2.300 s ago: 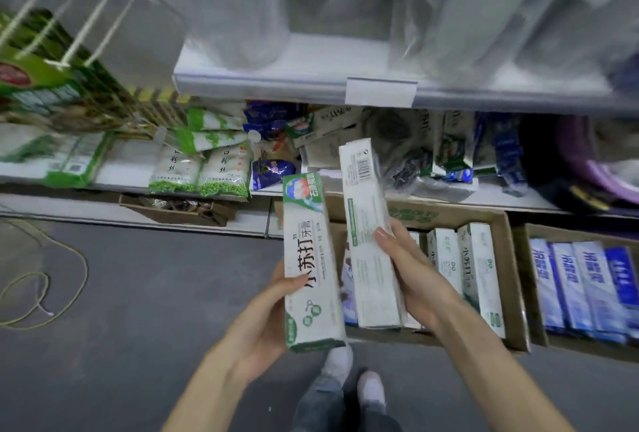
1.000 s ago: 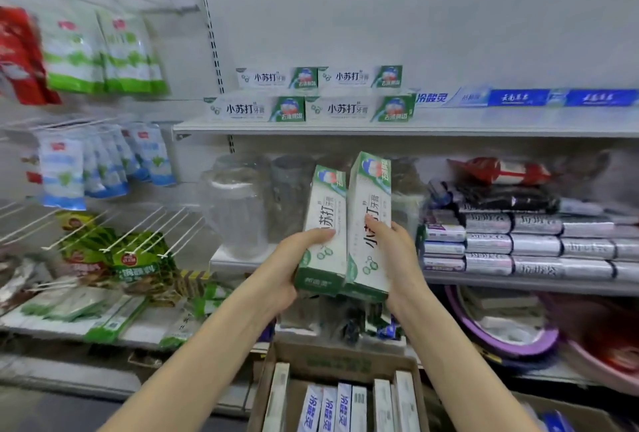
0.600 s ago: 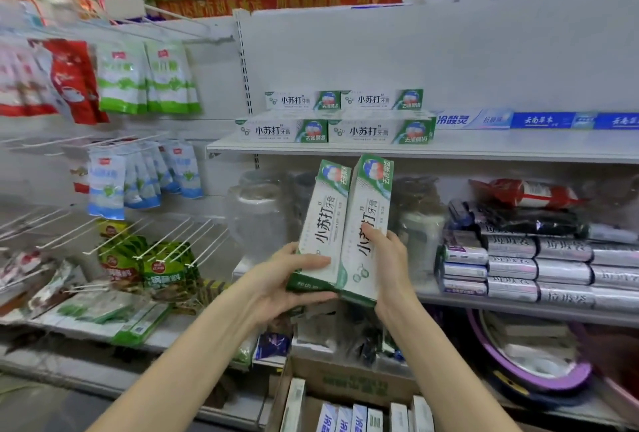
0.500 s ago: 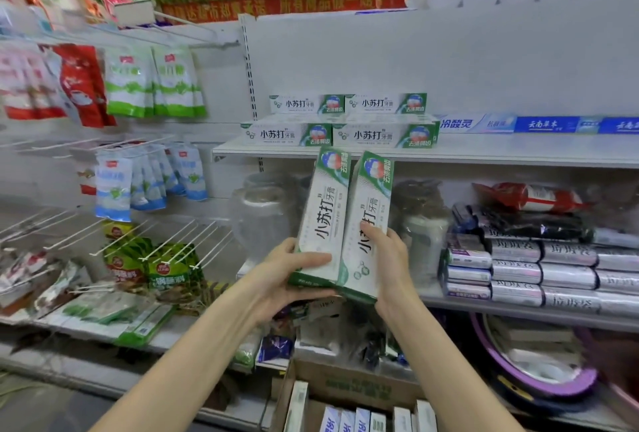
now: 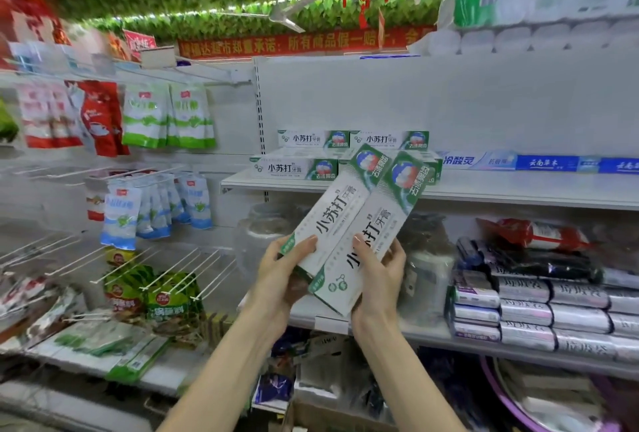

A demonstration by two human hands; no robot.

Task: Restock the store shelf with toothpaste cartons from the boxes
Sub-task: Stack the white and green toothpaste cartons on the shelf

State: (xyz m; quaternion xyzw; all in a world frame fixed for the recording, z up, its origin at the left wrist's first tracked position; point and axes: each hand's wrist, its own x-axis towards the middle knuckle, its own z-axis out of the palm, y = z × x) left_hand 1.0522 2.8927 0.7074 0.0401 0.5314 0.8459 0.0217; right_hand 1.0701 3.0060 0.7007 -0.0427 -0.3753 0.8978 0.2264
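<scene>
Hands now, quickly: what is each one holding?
The left hand grips the left toothpaste carton.
The right hand grips the right toothpaste carton.

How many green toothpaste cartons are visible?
6 cartons: one in the left hand, one in the right hand, four stacked on the shelf, one partly hidden. More possible behind.

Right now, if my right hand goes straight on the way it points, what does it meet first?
Likely the stacked cartons on the shelf: the right hand aims the right carton up and rightward at them. Depth is unclear.
</scene>
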